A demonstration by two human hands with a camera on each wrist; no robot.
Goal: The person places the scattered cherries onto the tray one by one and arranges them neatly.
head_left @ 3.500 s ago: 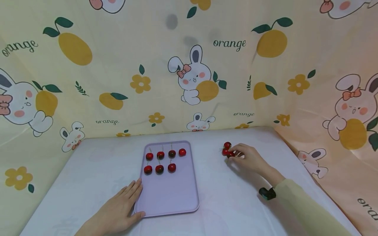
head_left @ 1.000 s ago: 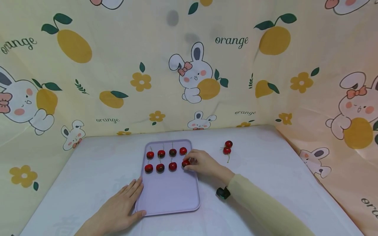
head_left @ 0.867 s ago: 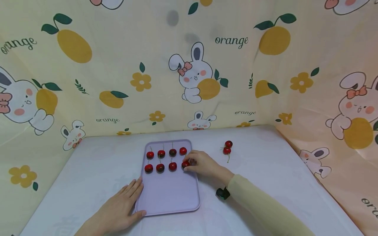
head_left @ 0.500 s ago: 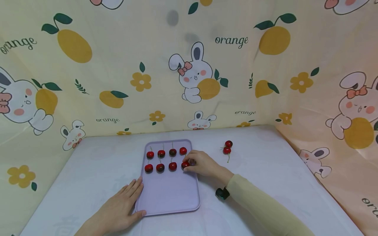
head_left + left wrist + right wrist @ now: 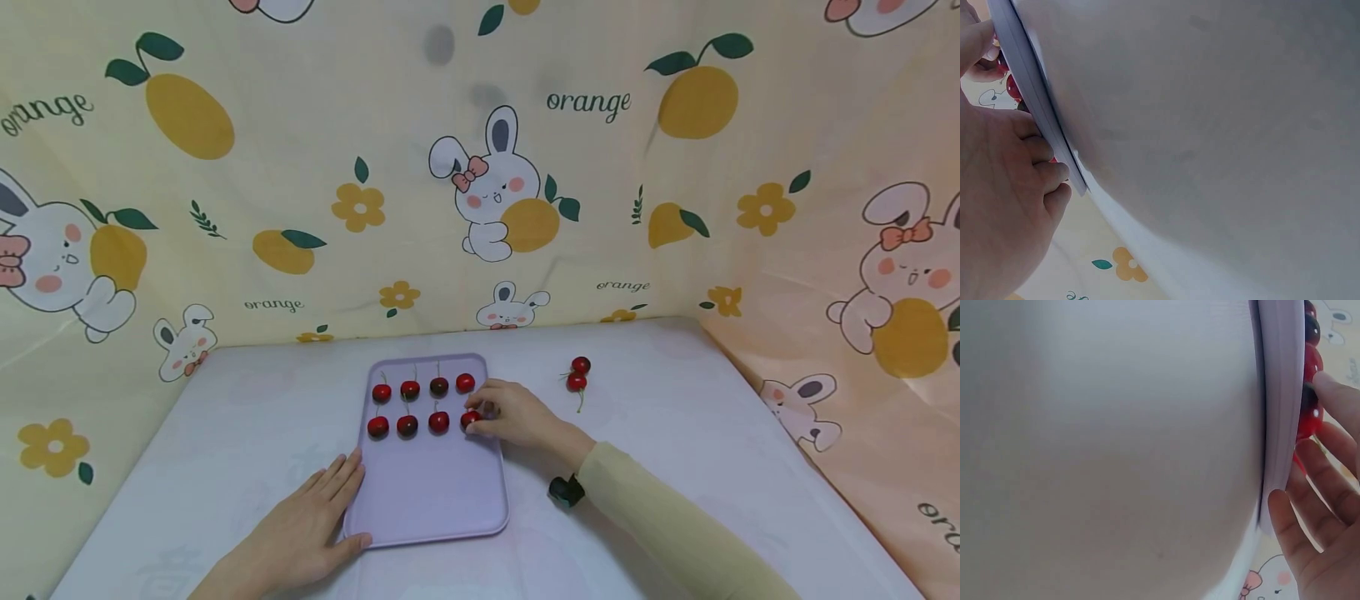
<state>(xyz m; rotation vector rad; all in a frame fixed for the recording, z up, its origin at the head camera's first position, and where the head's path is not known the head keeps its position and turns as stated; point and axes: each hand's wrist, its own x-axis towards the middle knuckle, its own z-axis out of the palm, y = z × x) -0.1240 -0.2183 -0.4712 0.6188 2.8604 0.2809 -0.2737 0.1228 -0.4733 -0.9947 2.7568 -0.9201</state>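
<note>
Lilac plastic tray lies flat on the pale table, its short edges near and far from me. My left hand rests with fingers straight along the tray's near left rim, thumb at the near corner, gripping nothing; I judge this steadies the tray against sliding. My right hand reaches over the right rim, fingertips closed in a pinch on the end cherry of the second row, which sits on the tray floor. In the right wrist view the fingers lie against that dark red fruit just behind the rim.

Seven more cherries occupy the far third of the tray: a back row of four and three others in the second row, evenly spaced, stems mostly pointing away from me. The spacing keeps each fruit apart from its neighbours, so one can be set down without knocking another.

Two loose cherries lie touching on the table, well to the right of the tray and clear of my sleeve. The near two thirds of the tray floor carry nothing. A printed cloth backdrop closes the table's far and right edges.
</note>
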